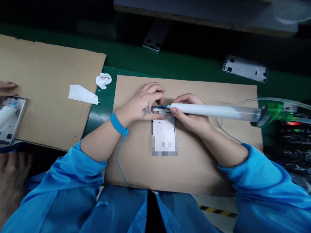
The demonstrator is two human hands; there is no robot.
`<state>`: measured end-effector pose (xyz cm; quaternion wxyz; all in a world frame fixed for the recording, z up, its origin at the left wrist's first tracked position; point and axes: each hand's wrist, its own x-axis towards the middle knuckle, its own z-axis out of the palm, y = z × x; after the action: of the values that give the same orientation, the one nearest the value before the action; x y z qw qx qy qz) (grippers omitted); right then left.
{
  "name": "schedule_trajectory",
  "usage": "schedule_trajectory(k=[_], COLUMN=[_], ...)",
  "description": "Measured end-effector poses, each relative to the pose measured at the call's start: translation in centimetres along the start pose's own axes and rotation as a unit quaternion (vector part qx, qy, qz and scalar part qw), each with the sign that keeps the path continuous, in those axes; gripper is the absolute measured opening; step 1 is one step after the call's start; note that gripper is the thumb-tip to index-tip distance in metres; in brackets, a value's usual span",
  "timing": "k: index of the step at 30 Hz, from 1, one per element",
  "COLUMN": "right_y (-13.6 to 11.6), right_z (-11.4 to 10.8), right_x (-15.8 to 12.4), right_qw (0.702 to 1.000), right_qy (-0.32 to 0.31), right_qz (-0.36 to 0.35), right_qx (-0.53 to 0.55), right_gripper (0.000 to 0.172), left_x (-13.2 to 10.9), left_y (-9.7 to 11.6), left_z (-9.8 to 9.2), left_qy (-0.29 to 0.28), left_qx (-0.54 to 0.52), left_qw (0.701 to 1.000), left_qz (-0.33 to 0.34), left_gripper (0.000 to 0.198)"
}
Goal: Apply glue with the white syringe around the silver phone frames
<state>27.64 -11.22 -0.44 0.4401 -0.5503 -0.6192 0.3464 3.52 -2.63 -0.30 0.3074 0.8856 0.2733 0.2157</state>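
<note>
A metal phone frame [164, 129] lies on a cardboard sheet [136, 168], a dispensing syringe [206, 110] reaching over its far end from the right, while a second cardboard sheet [43, 90] to the left carries a paper scrap [82, 94], a crumpled tissue [103, 80] sits just beside that sheet's right edge, and another frame [245, 68] lies far right on the table [145, 61].

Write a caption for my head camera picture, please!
Left hand steadies a phone frame; right hand holds a syringe to it.

Blue smock [73, 171]; tan cardboard [194, 168]; white syringe [201, 110]
</note>
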Motion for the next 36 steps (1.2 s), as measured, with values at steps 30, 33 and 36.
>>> schedule_trajectory(k=[30,33,36], right_y=[0.7,1.0,0.8], right_z=[-0.6,-0.9,-1.0], right_x=[0.1,0.2,0.2], right_qw=[0.998,0.998,0.998], right_qy=[0.002,-0.010,-0.010], right_qz=[-0.017,-0.015,-0.013], right_qx=[-0.057,-0.060,-0.057], right_gripper=[0.033,0.034,0.034], left_x=[0.2,0.3,0.3], left_y=[-0.5,-0.3,-0.3], left_z=[0.7,0.6,0.6], left_qy=[0.025,0.020,0.022], left_qx=[-0.013,-0.017,-0.021], left_qw=[0.999,1.000,0.999], left_qz=[0.029,0.018,0.014], left_gripper=[0.052,0.053,0.053])
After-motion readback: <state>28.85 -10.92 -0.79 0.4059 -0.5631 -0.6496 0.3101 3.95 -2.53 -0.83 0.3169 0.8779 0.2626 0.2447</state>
